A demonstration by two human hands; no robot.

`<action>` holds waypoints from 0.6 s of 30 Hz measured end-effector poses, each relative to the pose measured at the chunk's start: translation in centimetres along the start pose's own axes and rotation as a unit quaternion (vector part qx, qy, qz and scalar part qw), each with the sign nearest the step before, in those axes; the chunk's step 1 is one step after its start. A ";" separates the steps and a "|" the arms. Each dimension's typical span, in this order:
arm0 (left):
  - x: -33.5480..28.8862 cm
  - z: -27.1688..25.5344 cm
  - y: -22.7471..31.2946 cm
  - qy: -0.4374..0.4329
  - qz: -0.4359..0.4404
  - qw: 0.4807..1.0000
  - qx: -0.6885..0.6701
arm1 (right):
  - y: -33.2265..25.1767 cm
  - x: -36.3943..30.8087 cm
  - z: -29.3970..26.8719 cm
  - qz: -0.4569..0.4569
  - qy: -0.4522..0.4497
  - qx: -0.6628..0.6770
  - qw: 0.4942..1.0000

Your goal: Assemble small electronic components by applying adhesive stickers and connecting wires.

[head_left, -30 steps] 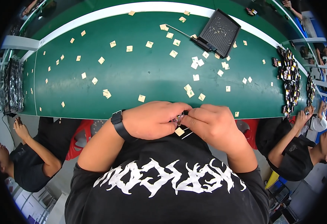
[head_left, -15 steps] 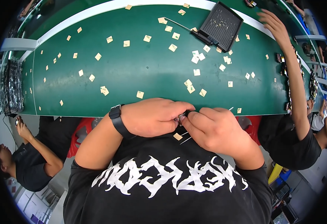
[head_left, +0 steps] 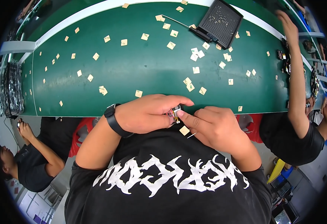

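Observation:
My left hand (head_left: pixel 148 114) is closed around a small electronic device (head_left: pixel 174 114) with red, black and silvery parts, above the table's near edge. The thumb and fingers grip its sides, hiding much of it. My right hand (head_left: pixel 214 125) is curled beside it, the tip of one finger pressing on the device's pale face. Below that hand pokes out the end of a thin pale tool (head_left: pixel 192 135), perhaps tweezers; the rest is hidden in the grip. Close to the tool, in front of my black shirt, is a beige square sticker (head_left: pixel 184 130); what supports it is unclear.
Many beige square stickers (head_left: pixel 145 36) lie scattered over the green table (head_left: pixel 133 71). A black perforated tray (head_left: pixel 219 22) with tiny bits and a screwdriver (head_left: pixel 178 21) is at the back right. A co-worker's arm (head_left: pixel 297 74) reaches across at right; another person (head_left: pixel 33 149) sits at left.
My hands have parted slightly, exposing more of the device. The sticker and thin tool have shifted right, the sticker also upward. The co-worker's hand at right has moved further right.

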State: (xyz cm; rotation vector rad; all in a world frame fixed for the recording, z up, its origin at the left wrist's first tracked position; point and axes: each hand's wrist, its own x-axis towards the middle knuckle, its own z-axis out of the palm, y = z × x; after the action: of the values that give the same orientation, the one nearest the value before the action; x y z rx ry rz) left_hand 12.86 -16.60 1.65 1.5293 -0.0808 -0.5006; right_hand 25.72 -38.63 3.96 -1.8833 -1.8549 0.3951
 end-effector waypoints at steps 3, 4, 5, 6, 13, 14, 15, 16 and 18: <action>-0.1 0.2 -0.1 0.006 0.012 0.999 -0.037 | 0.5 -0.4 1.1 -0.018 0.071 0.025 0.997; -0.2 0.5 -0.1 0.001 0.032 0.999 -0.016 | 0.5 -0.6 1.4 -0.040 0.107 0.017 0.993; -0.2 0.6 0.0 -0.003 0.052 0.999 0.004 | 0.4 -0.7 1.4 -0.037 0.107 0.019 0.993; -0.2 0.4 0.6 -0.021 0.052 0.998 -0.013 | 0.4 -0.6 1.4 -0.066 0.149 0.015 0.986; -0.8 0.9 2.3 -0.026 0.140 0.990 -0.012 | -0.1 -0.4 1.0 -0.147 0.244 0.006 0.959; -0.9 1.0 2.5 -0.025 0.138 0.990 -0.012 | -0.2 -0.5 0.7 -0.149 0.237 -0.001 0.960; -1.1 1.0 2.5 -0.022 0.151 0.988 0.004 | -0.4 -0.6 0.6 -0.150 0.230 -0.008 0.961; -1.2 1.1 2.6 -0.019 0.164 0.986 0.019 | -0.4 -0.6 0.6 -0.153 0.232 -0.007 0.961; -1.5 1.4 2.5 -0.016 0.170 0.985 0.024 | -0.7 -0.6 0.5 -0.160 0.230 -0.014 0.960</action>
State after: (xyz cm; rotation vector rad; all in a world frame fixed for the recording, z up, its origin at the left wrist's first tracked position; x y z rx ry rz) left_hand 11.68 -17.47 4.56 1.5147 -0.3739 -0.2521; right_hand 24.87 -39.17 3.80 -1.4879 -1.7933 -0.1676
